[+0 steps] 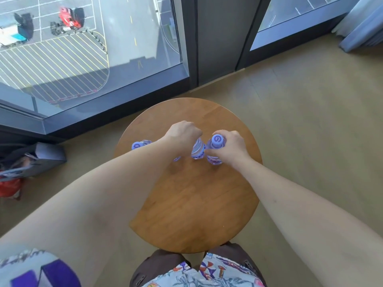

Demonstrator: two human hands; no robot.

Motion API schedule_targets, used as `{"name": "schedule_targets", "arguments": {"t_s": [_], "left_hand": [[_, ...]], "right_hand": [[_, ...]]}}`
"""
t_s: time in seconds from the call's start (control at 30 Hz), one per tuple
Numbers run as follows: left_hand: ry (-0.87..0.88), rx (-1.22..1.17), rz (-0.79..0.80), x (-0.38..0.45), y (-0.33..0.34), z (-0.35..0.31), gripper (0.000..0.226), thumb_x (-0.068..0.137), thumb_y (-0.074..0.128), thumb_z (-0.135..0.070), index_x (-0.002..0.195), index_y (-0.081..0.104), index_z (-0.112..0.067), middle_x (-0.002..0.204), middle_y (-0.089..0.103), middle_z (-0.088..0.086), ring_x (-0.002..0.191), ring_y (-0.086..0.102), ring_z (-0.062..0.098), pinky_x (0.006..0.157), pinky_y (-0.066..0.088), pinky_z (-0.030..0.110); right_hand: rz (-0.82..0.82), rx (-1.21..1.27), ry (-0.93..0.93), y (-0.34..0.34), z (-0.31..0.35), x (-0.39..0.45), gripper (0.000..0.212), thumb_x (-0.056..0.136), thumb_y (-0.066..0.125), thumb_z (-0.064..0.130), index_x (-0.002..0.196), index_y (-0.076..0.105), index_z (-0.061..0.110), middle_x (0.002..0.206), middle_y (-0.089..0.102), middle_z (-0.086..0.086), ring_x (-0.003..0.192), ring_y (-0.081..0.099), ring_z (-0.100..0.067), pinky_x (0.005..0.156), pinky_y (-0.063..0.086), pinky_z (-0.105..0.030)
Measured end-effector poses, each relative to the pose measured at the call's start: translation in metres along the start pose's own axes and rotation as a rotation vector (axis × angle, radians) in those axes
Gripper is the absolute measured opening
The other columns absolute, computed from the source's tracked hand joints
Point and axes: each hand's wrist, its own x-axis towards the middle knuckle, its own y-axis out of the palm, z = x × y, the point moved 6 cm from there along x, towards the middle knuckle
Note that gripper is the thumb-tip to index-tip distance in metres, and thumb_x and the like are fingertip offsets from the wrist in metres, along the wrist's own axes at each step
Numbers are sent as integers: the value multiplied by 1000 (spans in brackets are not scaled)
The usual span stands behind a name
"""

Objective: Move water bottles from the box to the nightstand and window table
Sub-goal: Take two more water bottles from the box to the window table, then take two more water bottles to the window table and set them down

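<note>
While both hands work over the round wooden window table (192,204), four small water bottles are visible on its far half, all standing upright or near it. Left hand (183,134): fingers curled down over the top of the centre bottle (198,149), holding it by the neck; cap hidden under the hand. Body clear plastic, ribbed, with a violet-blue tint and a darker band near the base. Right hand (231,148): fingers wrapped around the shoulder of the right bottle (216,149), just at 3 o'clock of the centre one, the two bottles touching or nearly so. Its cap is pale lilac-blue with a ring-shaped mark on top, facing the camera.

Left bottle (139,144) stands at 9 o'clock of the left hand, near the table's edge, same lilac cap, ungripped. A fourth bottle (177,158) shows only as a sliver beneath the left forearm; cannot tell more of it.

Window glass (83,48) lies at 11 o'clock of the table. A grey bag (41,160) sits on the floor at 9 o'clock.
</note>
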Motion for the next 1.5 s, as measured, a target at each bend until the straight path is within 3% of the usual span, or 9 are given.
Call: {"name": "schedule_targets", "arguments": {"t_s": [0.13,0.3,0.5,0.7,0.87,1.03,1.17,1.3,1.5], "left_hand": [[-51,-210,-50,-7,-4,5,48,81,71,-11,128,62,-12,110,60,11,100,61,31,83,55,43],[21,-249,-80,-18,-1,-7,31,82,57,1,111,63,-7,107,62,11,96,60,31,70,47,39],[53,-240,-82,-25,7,0,36,76,60,5,109,63,-11,102,62,7,98,59,30,78,54,46],[32,-289,-132,-28,12,2,40,82,62,1,120,61,-11,109,61,7,104,56,28,70,45,37],[-55,-352,-102,-30,4,6,40,81,60,0,119,64,-11,109,62,8,94,58,29,58,34,31],[-23,-402,-114,-35,10,1,43,82,63,-1,121,68,-16,104,62,2,96,58,25,69,37,30],[-19,-371,-126,-35,11,1,44,83,66,-1,124,67,-16,110,66,5,92,54,20,70,37,30],[-32,-363,-111,-40,13,-3,47,83,64,-1,129,61,-12,118,64,5,107,60,28,75,47,36],[-31,-281,-143,-61,-8,4,56,86,66,-26,140,55,-16,131,61,3,123,54,26,97,50,45]], "right_hand": [[-59,27,38,-14,3,-4,54,66,95,21,117,75,21,110,68,-3,102,62,-19,86,42,-21],[14,51,23,-13,7,-7,53,65,88,-2,111,79,24,106,73,5,99,65,-13,76,47,-10],[176,53,-13,4,17,-7,55,70,82,-12,116,79,18,122,71,-1,112,65,-19,86,56,-24],[156,-108,-17,12,18,-2,75,75,77,-7,140,61,25,134,63,-3,119,63,-22,82,51,-21],[84,-104,-18,11,14,-4,57,79,79,4,132,68,22,130,68,-3,114,64,-20,83,49,-22],[42,-67,-17,8,13,-4,57,76,76,0,129,70,19,126,71,-3,113,65,-19,87,43,-16],[37,-15,-2,9,10,-10,61,75,78,-4,132,68,16,126,70,-8,114,66,-22,97,51,-24],[60,-32,6,9,13,-15,67,79,77,-2,141,61,17,133,67,-8,121,62,-24,101,48,-26],[68,-133,-3,-10,33,-30,82,80,74,-2,154,45,22,149,55,-8,135,52,-26,104,45,-30]]}}
